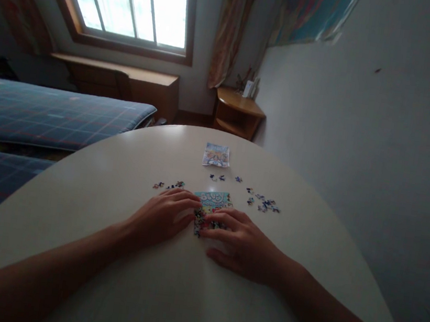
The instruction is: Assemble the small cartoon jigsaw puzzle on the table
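Observation:
A partly assembled jigsaw puzzle [213,199] lies flat on the white table, its top band showing pale lettering on teal. My left hand [171,209] rests along the puzzle's left edge, fingers stretched out and touching it. Over the lower right part of the puzzle lies my right hand [231,237], its fingers spread and partly covering the pieces. Whether a loose piece sits under the right fingertips cannot be made out. Loose puzzle pieces [267,204] are scattered to the right, and a few more pieces [159,185] lie beyond my left hand.
A small picture sheet [216,156] lies farther back on the round table [140,156], with several pieces just in front of it. The wall [378,151] runs close along the right. A plaid mattress [47,112] stands at the left, and a corner shelf [240,103] behind.

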`<state>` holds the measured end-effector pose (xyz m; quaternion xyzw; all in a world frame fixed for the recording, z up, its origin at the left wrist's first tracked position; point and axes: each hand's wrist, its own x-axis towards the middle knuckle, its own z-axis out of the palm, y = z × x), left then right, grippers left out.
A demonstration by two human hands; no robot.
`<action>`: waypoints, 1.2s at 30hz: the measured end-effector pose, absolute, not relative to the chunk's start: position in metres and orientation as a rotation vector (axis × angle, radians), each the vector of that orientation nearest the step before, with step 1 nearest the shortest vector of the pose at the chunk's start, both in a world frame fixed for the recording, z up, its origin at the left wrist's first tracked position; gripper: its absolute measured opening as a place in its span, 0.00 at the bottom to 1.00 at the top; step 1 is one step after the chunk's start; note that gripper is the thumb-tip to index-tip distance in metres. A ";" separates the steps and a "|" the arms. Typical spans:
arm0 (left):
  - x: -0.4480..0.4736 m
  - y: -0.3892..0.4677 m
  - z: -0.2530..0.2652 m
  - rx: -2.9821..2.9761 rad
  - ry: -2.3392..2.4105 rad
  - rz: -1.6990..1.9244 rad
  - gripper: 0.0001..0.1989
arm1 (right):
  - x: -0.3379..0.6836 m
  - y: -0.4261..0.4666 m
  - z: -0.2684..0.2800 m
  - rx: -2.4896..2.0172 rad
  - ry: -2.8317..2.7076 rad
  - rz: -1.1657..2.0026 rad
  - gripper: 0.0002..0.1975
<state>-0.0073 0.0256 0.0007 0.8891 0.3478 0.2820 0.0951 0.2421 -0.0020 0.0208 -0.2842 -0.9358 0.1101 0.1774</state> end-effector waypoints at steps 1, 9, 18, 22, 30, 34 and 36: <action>-0.007 0.026 0.001 2.629 1.034 0.818 0.12 | 0.242 -0.002 0.020 -0.802 -2.655 0.302 0.16; -0.007 0.027 0.004 2.625 1.013 0.789 0.12 | 0.242 -0.002 0.021 -0.825 -2.710 0.260 0.16; -0.006 0.027 0.002 2.650 1.031 0.750 0.17 | 0.242 -0.005 0.024 -0.871 -2.731 0.315 0.21; -0.006 0.026 0.004 2.647 1.090 0.758 0.16 | 0.242 -0.006 0.027 -0.866 -2.733 0.341 0.21; -0.049 0.047 0.014 2.416 1.799 0.683 0.18 | 0.244 -0.002 0.025 -0.820 -2.711 0.371 0.21; -0.068 0.051 0.016 2.361 1.949 0.545 0.18 | 0.245 0.001 0.020 -0.869 -2.700 0.339 0.19; -0.069 0.050 0.018 2.327 1.969 0.472 0.16 | 0.246 0.002 0.018 -0.891 -2.704 0.344 0.20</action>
